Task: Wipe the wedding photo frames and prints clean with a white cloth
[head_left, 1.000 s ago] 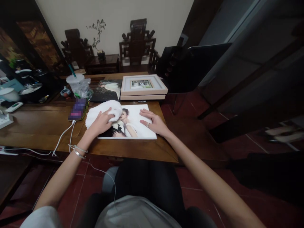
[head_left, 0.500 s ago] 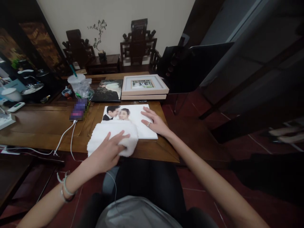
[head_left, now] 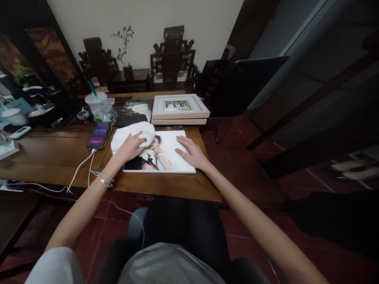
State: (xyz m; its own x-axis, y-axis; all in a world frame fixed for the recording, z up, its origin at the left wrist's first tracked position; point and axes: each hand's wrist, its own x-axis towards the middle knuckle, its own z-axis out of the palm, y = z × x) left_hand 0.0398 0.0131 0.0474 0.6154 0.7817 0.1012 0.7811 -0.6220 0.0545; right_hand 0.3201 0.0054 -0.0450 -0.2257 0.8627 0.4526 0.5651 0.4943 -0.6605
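The left hand (head_left: 130,146) is pressing a white cloth (head_left: 130,132) with curled fingers onto the far left corner of a photo print (head_left: 166,154) lying flat on the desk (head_left: 44,157). The right hand (head_left: 191,154) is resting open, palm down, on the print's right side, gripping nothing. Two stacked frames (head_left: 179,108) are sitting just beyond it.

The room is dim, and the sides and floor are very dark. The white wall (head_left: 148,19) at the back is the brightest part. Lines bend at the edges, and the right side looks blurry.
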